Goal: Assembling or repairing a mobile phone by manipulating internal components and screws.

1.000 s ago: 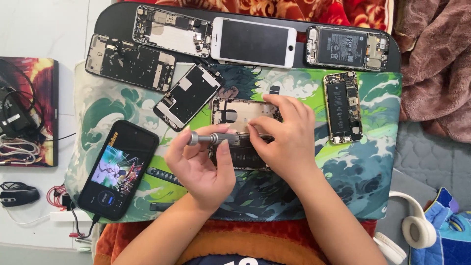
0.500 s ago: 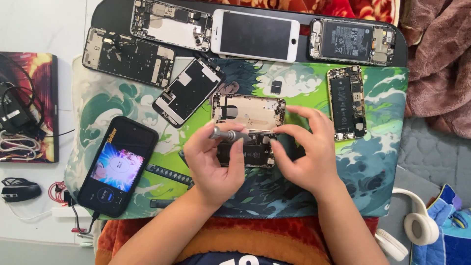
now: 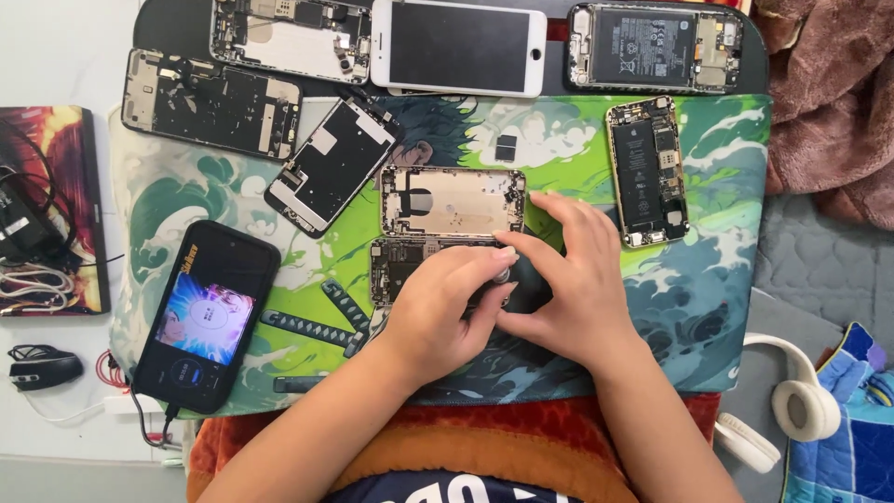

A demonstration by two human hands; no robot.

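My left hand [image 3: 436,312] is closed around a small silver screwdriver [image 3: 503,276], of which only the end shows between the fingers. My right hand [image 3: 570,279] lies beside it, touching it, fingers spread over the right end of an opened phone [image 3: 400,265] and pressing it to the mat. The phone's dark inner half is mostly hidden under both hands. Its gold back shell [image 3: 453,200] lies open just above them.
A printed green and blue mat [image 3: 186,200] bears several stripped phones: [image 3: 212,101], [image 3: 328,166], [image 3: 646,169], [image 3: 654,47] and a white-fronted one [image 3: 458,47]. A black phone with a lit screen [image 3: 207,315] lies left. White headphones [image 3: 792,405] sit right, cables [image 3: 33,233] left.
The screwdriver was held level between both hands above the phone. Both hands have since come down and right onto the phone's lower half, and most of the tool is now hidden.
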